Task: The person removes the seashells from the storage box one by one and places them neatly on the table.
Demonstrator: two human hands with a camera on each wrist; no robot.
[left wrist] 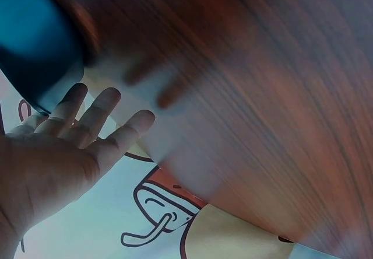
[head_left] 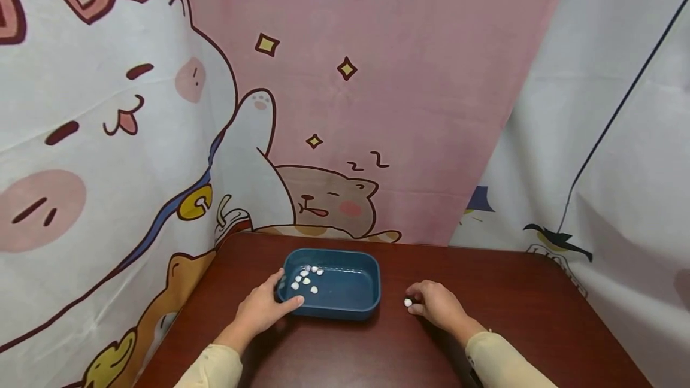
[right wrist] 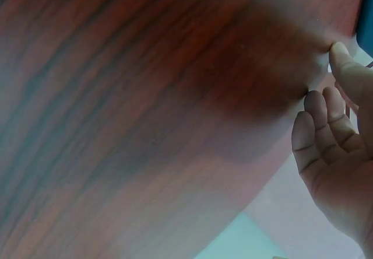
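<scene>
In the head view, several small white rounded pieces, like pebbles, lie in the left half of a dark blue rectangular tray (head_left: 345, 301). My left hand (head_left: 262, 310) rests at the tray's left end, thumb over the front rim and fingers along the outer side. The left wrist view shows the same hand (left wrist: 64, 154) with its fingers straight and spread beside the tray wall. Right of the tray, my right hand (head_left: 439, 307) holds one small white pebble (head_left: 407, 302) at its thumb and fingertips, low over the table. In the right wrist view that pebble is hidden.
The dark reddish-brown wooden table (head_left: 345, 352) reflects light. Its back edge meets a pink and white cartoon-printed curtain (head_left: 409, 106), and more curtain hangs along the left and right sides. A dark cord (head_left: 620, 106) runs down the right curtain.
</scene>
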